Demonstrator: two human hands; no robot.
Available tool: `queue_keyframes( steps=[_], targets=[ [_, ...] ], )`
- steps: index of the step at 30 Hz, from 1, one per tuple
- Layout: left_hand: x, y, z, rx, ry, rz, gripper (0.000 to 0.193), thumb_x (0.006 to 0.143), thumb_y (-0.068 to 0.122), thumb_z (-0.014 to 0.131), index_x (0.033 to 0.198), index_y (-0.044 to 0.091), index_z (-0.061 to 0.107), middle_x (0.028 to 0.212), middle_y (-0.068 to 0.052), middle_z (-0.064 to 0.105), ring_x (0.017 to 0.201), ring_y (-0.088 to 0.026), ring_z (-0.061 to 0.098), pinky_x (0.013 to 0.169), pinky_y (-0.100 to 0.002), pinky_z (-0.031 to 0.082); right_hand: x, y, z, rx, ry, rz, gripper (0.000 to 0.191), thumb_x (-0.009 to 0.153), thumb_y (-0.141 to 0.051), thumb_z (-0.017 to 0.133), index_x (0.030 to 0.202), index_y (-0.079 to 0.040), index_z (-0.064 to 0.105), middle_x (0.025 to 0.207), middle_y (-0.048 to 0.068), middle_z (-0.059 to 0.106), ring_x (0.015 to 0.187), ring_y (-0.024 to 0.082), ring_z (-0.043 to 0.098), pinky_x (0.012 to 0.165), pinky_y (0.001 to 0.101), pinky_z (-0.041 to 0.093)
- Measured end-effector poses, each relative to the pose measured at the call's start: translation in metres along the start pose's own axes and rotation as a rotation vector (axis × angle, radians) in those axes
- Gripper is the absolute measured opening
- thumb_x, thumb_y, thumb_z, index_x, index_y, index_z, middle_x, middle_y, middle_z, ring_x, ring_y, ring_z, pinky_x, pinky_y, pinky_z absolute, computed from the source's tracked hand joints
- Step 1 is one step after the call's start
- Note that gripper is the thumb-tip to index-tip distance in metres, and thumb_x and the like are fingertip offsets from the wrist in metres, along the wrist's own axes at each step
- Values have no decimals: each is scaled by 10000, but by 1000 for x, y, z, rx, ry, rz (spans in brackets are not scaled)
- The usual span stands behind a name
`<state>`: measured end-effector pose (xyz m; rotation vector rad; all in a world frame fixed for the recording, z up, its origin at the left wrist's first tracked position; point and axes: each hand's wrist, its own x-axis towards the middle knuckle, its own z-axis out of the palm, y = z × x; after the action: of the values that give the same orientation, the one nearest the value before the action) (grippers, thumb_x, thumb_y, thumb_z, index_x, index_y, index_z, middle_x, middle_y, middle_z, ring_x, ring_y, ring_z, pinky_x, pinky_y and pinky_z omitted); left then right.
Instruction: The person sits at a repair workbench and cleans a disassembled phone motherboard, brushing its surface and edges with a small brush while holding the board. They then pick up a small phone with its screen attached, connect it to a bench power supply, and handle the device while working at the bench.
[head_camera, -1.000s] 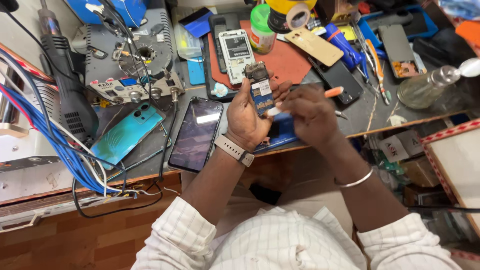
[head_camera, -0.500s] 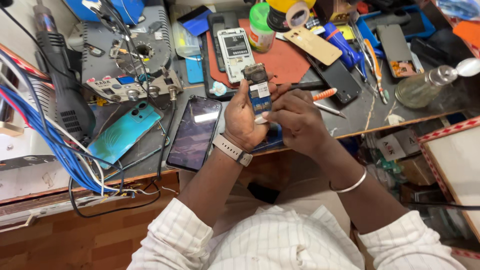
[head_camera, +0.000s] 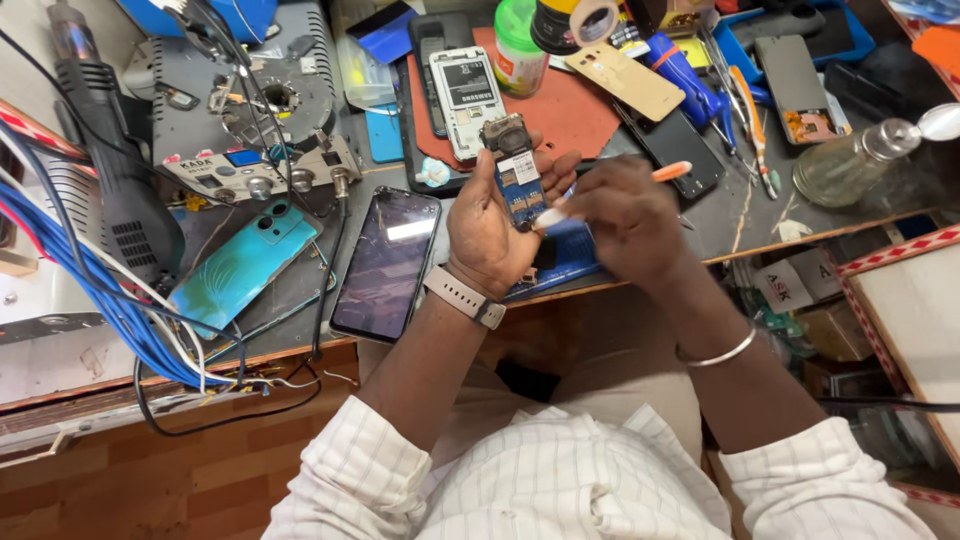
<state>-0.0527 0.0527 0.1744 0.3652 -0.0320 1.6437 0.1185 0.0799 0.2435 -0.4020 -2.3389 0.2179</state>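
Note:
My left hand (head_camera: 490, 230) holds a small blue phone circuit board (head_camera: 516, 175) upright, its dark camera module at the top. A pale watch sits on that wrist. My right hand (head_camera: 610, 215) grips a thin tool with an orange handle end (head_camera: 672, 171), and its white tip touches the board's lower right side. Both hands hover over the front edge of the workbench (head_camera: 760, 250), above a blue mat (head_camera: 560, 262).
A dark phone with a cracked screen (head_camera: 385, 262) and a teal phone back (head_camera: 245, 262) lie to the left. A soldering station (head_camera: 250, 110), blue cables (head_camera: 90, 290), an opened white phone (head_camera: 466, 90), a glass bottle (head_camera: 850, 165) and hand tools (head_camera: 740, 110) crowd the bench.
My right hand has slid left and brought the tool's tip onto the board. My left hand keeps holding the board in about the same place.

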Motion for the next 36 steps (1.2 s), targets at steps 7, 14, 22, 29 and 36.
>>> queue_keyframes(
  steps=[7, 14, 22, 29, 36],
  targets=[
    [1, -2, -7, -68, -80, -51, 571, 1164, 449, 370, 1402, -44, 531, 1230, -249, 676, 1269, -416, 609, 1114, -543, 475, 5, -4, -2, 17, 15, -8, 275, 794, 127, 656, 920, -104, 738, 1020, 45, 716, 1045, 236, 682, 935, 377, 479],
    [2, -4, -7, -4, -70, -36, 570, 1166, 442, 362, 1427, -39, 522, 1260, -259, 670, 1275, -410, 593, 1103, -523, 473, 6, -3, -7, 17, 4, 21, 290, 792, 106, 697, 939, -133, 769, 1018, 13, 726, 994, 207, 664, 908, 346, 453],
    [-2, -5, -6, 21, -76, -43, 581, 1141, 451, 379, 1419, -42, 513, 1285, -273, 664, 1289, -422, 587, 1144, -549, 452, 3, -4, -7, -26, -21, -97, 335, 684, 101, 666, 928, -115, 742, 1015, 47, 720, 1020, 260, 658, 912, 387, 452],
    [-2, -4, -4, 34, -49, -15, 600, 1151, 459, 386, 1439, -56, 496, 1336, -289, 644, 1321, -422, 571, 1209, -524, 408, 4, -6, -9, -23, -17, -126, 328, 652, 105, 666, 882, -106, 766, 891, 63, 697, 940, 296, 655, 885, 410, 445],
    [-4, 1, 14, 18, -53, 15, 568, 1159, 408, 354, 1470, -50, 479, 1267, -191, 688, 1361, -423, 556, 1192, -520, 394, -16, 7, -45, -382, 201, 174, 199, 911, 27, 741, 1044, -114, 788, 1008, 42, 712, 1003, 255, 641, 938, 422, 437]
  ],
)
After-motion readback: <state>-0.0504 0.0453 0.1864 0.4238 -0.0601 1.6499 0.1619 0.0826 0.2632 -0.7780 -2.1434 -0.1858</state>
